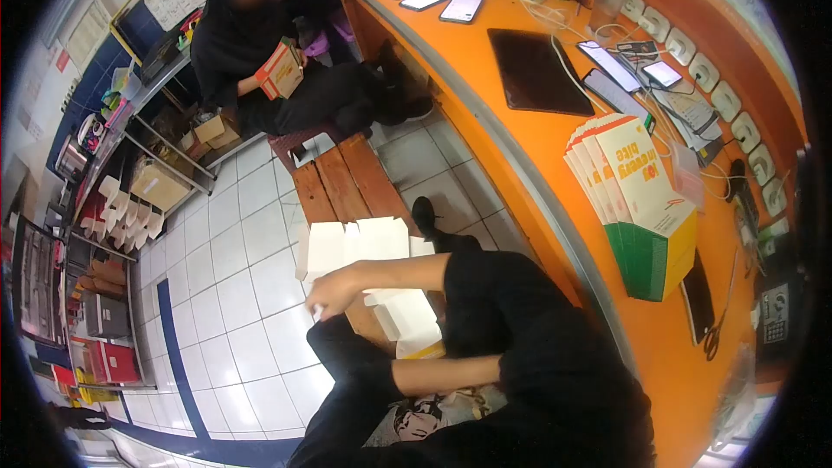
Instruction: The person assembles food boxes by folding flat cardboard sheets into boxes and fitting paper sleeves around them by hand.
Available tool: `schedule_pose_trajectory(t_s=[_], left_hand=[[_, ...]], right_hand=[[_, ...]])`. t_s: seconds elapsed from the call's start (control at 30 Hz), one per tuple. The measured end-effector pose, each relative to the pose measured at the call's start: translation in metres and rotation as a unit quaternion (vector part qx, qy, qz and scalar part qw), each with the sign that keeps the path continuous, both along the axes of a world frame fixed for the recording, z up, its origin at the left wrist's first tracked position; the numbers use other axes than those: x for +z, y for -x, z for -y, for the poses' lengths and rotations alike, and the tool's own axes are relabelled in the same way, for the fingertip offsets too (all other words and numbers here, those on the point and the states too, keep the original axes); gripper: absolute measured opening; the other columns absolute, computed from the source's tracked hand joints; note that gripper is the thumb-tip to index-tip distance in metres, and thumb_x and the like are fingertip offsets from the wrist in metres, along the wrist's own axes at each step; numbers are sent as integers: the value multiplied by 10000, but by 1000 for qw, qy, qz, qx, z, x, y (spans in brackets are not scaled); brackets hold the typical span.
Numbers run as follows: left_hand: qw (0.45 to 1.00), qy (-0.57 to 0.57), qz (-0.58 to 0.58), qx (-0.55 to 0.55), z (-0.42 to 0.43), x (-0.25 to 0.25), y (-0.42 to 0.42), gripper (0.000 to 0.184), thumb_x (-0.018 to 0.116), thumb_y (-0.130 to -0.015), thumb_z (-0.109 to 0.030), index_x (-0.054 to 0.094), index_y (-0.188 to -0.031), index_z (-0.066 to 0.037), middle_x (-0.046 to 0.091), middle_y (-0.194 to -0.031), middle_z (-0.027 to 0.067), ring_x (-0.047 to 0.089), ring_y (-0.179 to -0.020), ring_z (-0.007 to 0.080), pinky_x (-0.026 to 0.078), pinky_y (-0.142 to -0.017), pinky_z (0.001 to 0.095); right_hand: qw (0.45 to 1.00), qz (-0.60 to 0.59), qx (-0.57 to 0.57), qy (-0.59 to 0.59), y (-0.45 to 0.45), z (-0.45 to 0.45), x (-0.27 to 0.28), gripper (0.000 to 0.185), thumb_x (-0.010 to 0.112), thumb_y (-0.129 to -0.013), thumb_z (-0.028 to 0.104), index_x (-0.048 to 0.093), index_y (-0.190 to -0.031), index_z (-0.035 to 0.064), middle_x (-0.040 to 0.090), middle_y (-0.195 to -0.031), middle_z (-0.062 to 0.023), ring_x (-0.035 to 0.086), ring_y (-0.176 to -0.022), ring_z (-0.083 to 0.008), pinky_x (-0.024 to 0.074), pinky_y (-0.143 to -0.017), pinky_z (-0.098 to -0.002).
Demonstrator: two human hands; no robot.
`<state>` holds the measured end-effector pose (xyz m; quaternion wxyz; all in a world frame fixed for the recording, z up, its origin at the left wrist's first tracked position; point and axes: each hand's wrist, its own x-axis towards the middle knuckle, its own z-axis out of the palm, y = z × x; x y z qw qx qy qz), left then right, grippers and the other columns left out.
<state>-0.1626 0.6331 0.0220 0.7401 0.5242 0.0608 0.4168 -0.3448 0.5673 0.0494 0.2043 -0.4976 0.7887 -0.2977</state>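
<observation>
My right hand (336, 291) reaches out over my knee, slightly blurred, with its fingers closed together. A small pale bit shows at the fingertips; what it is I cannot make out. Just beyond the wrist, an open white cardboard box (377, 241) rests at the near end of a wooden bench (351, 182). Another opened white carton (409, 319) lies below my right forearm, between my legs, with a yellow strip along its lower edge. Only the forearm of my left arm shows; the hand itself is hidden behind my dark-clothed leg.
A fanned stack of printed flat cartons (637, 199) lies on the orange counter (542, 152) at right, near scissors (715, 338), a black tablet (537, 71) and several phones. Across the bench, a seated person (260, 61) holds a printed box (282, 71). Shelves (130, 295) line the left.
</observation>
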Motion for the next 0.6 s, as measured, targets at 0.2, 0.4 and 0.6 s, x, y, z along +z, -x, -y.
schedule_pose_trajectory(t_s=[0.2, 0.4, 0.6], left_hand=[[996, 19, 91, 16, 13, 3, 23, 359, 569, -865, -53, 505, -1211, 23, 566, -1166, 109, 530, -1088, 225, 434, -923, 330], [863, 209, 439, 137, -24, 14, -2, 304, 409, -925, -144, 533, -1146, 25, 581, -1155, 107, 558, -1048, 225, 417, -957, 341], [817, 174, 508, 210, -101, 31, -50, 283, 393, -936, -147, 576, -1087, 9, 628, -1061, 82, 580, -980, 184, 440, -897, 301]], right_hand=[[962, 74, -223, 140, -5, -97, -63, 263, 592, -821, 143, 595, -1048, 9, 647, -954, -152, 634, -860, -253, 506, -764, -355], [772, 107, -564, 274, -35, -169, -108, 171, 580, -843, 94, 585, -999, 24, 643, -879, -102, 633, -804, -183, 505, -680, -326], [722, -105, -669, 138, -83, -185, -214, 218, 595, -813, 56, 561, -1026, 29, 615, -959, -150, 615, -875, -281, 485, -758, -362]])
